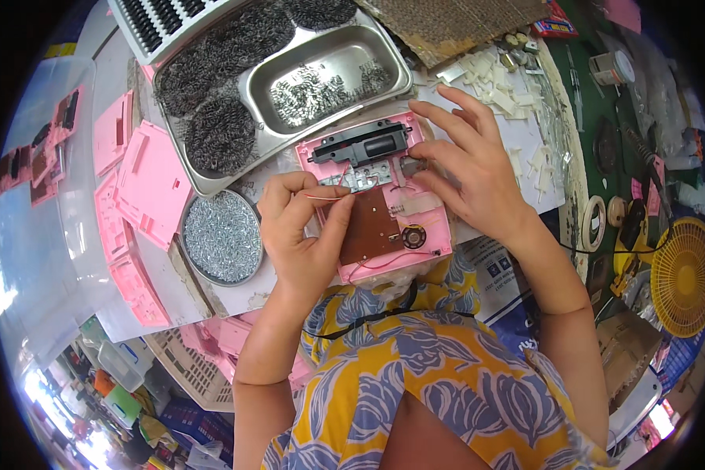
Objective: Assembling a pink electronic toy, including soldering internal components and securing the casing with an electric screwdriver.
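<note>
A pink plastic housing (439, 223) lies open in front of me, holding a brown circuit board (368, 227), a long black mechanism (360, 141), a small metal plate (368, 177) and a round dark disc (413, 236). My left hand (301, 227) pinches thin red and white wires (327, 196) between thumb and index finger, over the housing's left side. At the right edge my right hand (470, 168) has its thumb and a finger on either side of a small grey metal part (412, 166), with the other fingers raised.
Metal trays of dark springs (219, 133) and small shiny parts (309, 94) stand at the back. A round dish of screws (222, 236) and several pink panels (153, 184) lie left. White plastic pieces (497, 82) are heaped right, near a yellow fan (680, 276).
</note>
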